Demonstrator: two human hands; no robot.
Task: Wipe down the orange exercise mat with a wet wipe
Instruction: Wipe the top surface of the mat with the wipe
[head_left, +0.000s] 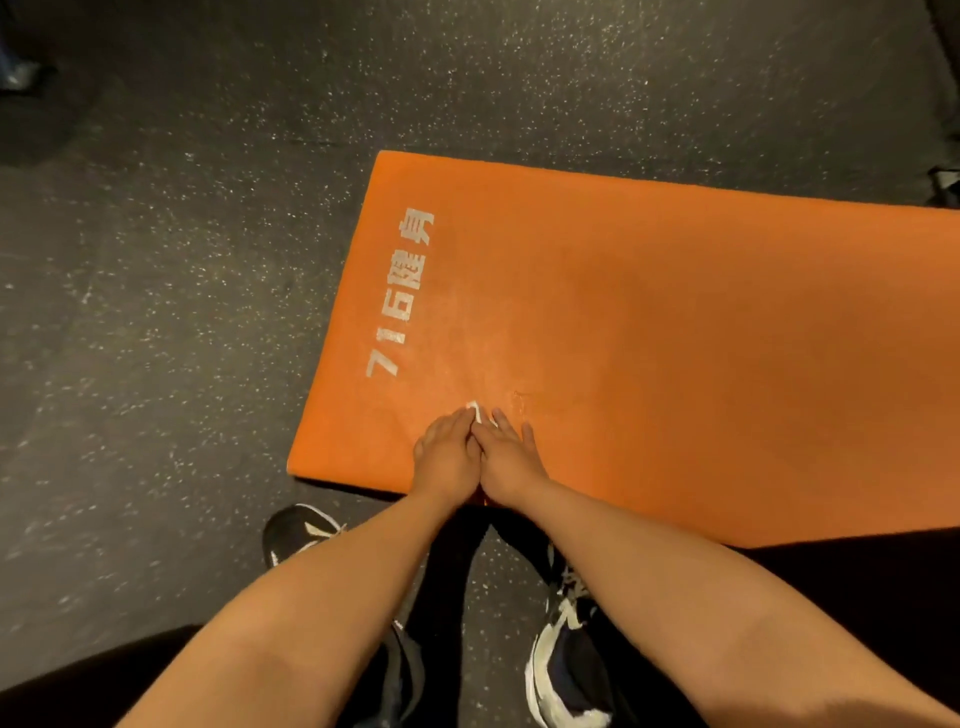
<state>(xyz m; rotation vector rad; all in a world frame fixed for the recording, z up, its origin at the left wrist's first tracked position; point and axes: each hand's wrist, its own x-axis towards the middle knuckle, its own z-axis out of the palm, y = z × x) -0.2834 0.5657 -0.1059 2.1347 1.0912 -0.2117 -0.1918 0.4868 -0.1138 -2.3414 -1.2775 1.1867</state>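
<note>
Plainly — "716健身" on orange mat

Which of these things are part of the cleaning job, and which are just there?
In the job: orange exercise mat, wet wipe, left hand and right hand, both on the mat.
Just there: speckled dark floor, black-and-white sneakers.

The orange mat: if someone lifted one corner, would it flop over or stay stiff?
Probably bends rather than flops: the orange mat shows a thick, foam-like edge and lies flat. That foam look suggests it is light for its size. It may grip the speckled floor rather than slide.
</note>
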